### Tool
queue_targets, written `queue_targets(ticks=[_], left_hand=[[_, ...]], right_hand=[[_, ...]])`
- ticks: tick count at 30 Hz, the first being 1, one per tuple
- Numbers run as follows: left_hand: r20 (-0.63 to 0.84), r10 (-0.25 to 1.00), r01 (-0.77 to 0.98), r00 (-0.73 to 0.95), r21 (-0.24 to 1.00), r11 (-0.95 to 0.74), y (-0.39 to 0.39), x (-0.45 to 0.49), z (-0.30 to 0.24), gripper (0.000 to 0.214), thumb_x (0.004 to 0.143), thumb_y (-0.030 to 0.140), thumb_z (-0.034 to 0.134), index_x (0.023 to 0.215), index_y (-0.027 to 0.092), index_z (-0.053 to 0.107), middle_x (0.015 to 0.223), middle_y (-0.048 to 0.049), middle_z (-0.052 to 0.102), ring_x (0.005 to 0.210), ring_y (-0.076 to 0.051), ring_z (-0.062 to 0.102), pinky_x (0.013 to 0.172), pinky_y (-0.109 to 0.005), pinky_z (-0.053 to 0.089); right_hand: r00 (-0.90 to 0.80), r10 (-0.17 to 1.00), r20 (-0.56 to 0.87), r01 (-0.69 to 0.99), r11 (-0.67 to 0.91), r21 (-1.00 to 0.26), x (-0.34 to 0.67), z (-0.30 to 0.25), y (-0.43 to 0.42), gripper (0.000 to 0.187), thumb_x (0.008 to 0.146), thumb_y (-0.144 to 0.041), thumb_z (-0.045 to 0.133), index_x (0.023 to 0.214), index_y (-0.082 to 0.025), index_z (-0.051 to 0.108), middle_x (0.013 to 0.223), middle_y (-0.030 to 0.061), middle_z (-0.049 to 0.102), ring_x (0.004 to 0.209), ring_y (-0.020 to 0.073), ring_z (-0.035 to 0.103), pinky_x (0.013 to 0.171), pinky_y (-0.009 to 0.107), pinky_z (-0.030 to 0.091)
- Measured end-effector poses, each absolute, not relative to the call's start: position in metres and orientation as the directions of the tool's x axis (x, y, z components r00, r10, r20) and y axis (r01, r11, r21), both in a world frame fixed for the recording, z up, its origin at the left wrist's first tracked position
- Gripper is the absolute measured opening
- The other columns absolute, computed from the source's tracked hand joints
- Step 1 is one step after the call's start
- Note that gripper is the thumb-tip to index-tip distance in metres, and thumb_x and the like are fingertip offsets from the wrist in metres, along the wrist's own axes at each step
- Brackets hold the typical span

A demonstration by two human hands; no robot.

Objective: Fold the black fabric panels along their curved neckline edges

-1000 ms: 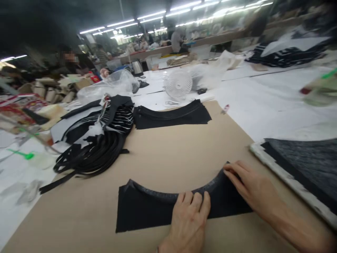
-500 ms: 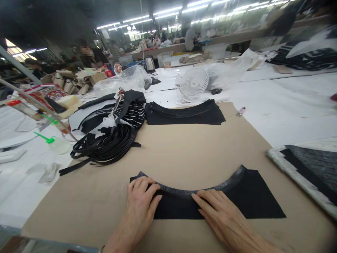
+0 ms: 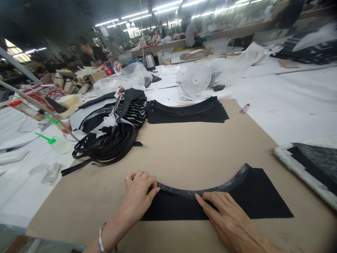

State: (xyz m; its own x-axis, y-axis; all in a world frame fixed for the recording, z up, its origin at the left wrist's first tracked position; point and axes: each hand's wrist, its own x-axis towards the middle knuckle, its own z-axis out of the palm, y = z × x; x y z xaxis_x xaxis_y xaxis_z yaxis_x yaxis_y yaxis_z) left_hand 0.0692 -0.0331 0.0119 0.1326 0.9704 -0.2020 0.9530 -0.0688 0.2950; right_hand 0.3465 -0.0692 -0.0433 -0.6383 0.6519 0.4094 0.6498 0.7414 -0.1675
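A black fabric piece (image 3: pixel 179 208) with a concave curved top edge lies flat before me. A speckled grey-black strip (image 3: pixel 181 190) follows that curve. At the left end of the curve, my left hand (image 3: pixel 140 192) pinches the edge, thumb against the bent fingers; it covers the piece's upper left corner. My right hand (image 3: pixel 223 211) lies on the fabric right of the middle, fingers stretched out, with fingertips at the lower side of the strip. Farther back rests a stack of similar black curved pieces (image 3: pixel 186 114).
Brown board (image 3: pixel 168 154) covers the white table. On the left are coiled black strips (image 3: pixel 110 144) and a green-tipped bottle (image 3: pixel 59 144). A white fan (image 3: pixel 196 79) and small pink snips (image 3: pixel 245 108) stand farther back. A pale-edged board with dark fabric (image 3: pixel 316 168) lies right.
My left hand has shifted slightly left and up, its fingers curling over the edge, and its wrist bracelet now shows. My right hand stays at about the same spot on the fabric.
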Motion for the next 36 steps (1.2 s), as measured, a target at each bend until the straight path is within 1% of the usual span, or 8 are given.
queue_targets(ticks=[4,15,18,20,22,27,32,36], left_hand=[[-0.235,0.966,0.957,0.104,0.29,-0.032,-0.028,0.069,0.011,0.013,0.083,0.022,0.055,0.072,0.022,0.062,0.084,-0.0001,0.063,0.093,-0.021,0.053,0.092,-0.047,0.024],[-0.209,0.976,0.967,0.06,0.256,-0.005,-0.027,0.073,0.007,0.011,0.082,0.019,0.06,0.072,0.021,0.062,0.085,-0.0009,0.063,0.092,-0.022,0.052,0.089,-0.045,0.026],[-0.196,0.979,0.967,0.052,0.255,0.0,-0.028,0.075,0.007,0.01,0.082,0.019,0.06,0.073,0.021,0.062,0.084,-0.001,0.063,0.091,-0.022,0.052,0.087,-0.043,0.026],[-0.181,0.983,0.966,0.044,0.257,0.004,-0.03,0.076,0.007,0.009,0.082,0.019,0.061,0.073,0.02,0.061,0.084,-0.0011,0.062,0.091,-0.022,0.051,0.087,-0.043,0.026],[-0.162,0.986,0.964,0.036,0.266,0.009,-0.031,0.075,0.009,0.007,0.081,0.019,0.061,0.074,0.02,0.061,0.086,-0.0016,0.062,0.092,-0.023,0.051,0.087,-0.044,0.026],[-0.172,0.984,0.934,0.036,0.357,0.028,-0.031,0.058,0.015,0.005,0.082,0.019,0.057,0.077,0.021,0.059,0.086,0.0007,0.064,0.09,-0.021,0.054,0.084,-0.039,0.03],[-0.209,0.978,0.88,0.024,0.469,0.078,-0.024,0.037,0.012,0.01,0.079,0.015,0.052,0.074,0.02,0.059,0.077,0.0006,0.062,0.082,-0.017,0.055,0.073,-0.029,0.036],[-0.196,0.98,0.84,-0.021,0.528,0.124,-0.02,0.034,0.002,0.008,0.078,0.013,0.053,0.076,0.02,0.057,0.074,0.0015,0.059,0.074,-0.015,0.054,0.068,-0.026,0.036]], right_hand=[[-0.657,0.635,0.407,0.644,0.753,-0.136,0.347,-0.047,-0.068,0.042,0.084,-0.003,0.039,0.121,-0.01,0.058,0.095,0.0121,0.065,0.086,0.0227,0.059,0.077,0.04,0.049],[-0.655,0.619,0.433,0.642,0.758,-0.112,0.348,-0.042,-0.068,0.049,0.077,-0.001,0.038,0.12,-0.012,0.057,0.098,0.0114,0.065,0.087,0.0232,0.058,0.079,0.04,0.047],[-0.666,0.596,0.448,0.608,0.782,-0.137,0.329,-0.029,-0.066,0.052,0.075,-0.001,0.039,0.124,-0.011,0.055,0.1,0.0117,0.064,0.088,0.0234,0.057,0.079,0.039,0.046],[-0.713,0.57,0.408,0.549,0.816,-0.18,0.308,-0.023,-0.065,0.053,0.075,-0.002,0.043,0.127,-0.012,0.053,0.1,0.0097,0.064,0.086,0.0218,0.056,0.078,0.036,0.045],[-0.754,0.559,0.343,0.518,0.829,-0.212,0.287,-0.026,-0.063,0.047,0.077,-0.006,0.048,0.123,-0.012,0.054,0.098,0.0076,0.063,0.082,0.0206,0.055,0.076,0.035,0.045],[-0.752,0.591,0.292,0.561,0.806,-0.186,0.264,-0.048,-0.06,0.047,0.084,-0.009,0.052,0.131,-0.012,0.048,0.106,0.0086,0.06,0.089,0.022,0.053,0.081,0.038,0.043],[-0.748,0.597,0.291,0.548,0.802,-0.238,0.268,-0.049,-0.057,0.041,0.088,-0.012,0.052,0.129,-0.015,0.049,0.103,0.0071,0.059,0.085,0.0199,0.053,0.075,0.034,0.042],[-0.741,0.604,0.293,0.553,0.797,-0.245,0.266,-0.047,-0.054,0.04,0.091,-0.013,0.047,0.131,-0.015,0.048,0.101,0.0069,0.059,0.084,0.0199,0.052,0.075,0.035,0.041]])
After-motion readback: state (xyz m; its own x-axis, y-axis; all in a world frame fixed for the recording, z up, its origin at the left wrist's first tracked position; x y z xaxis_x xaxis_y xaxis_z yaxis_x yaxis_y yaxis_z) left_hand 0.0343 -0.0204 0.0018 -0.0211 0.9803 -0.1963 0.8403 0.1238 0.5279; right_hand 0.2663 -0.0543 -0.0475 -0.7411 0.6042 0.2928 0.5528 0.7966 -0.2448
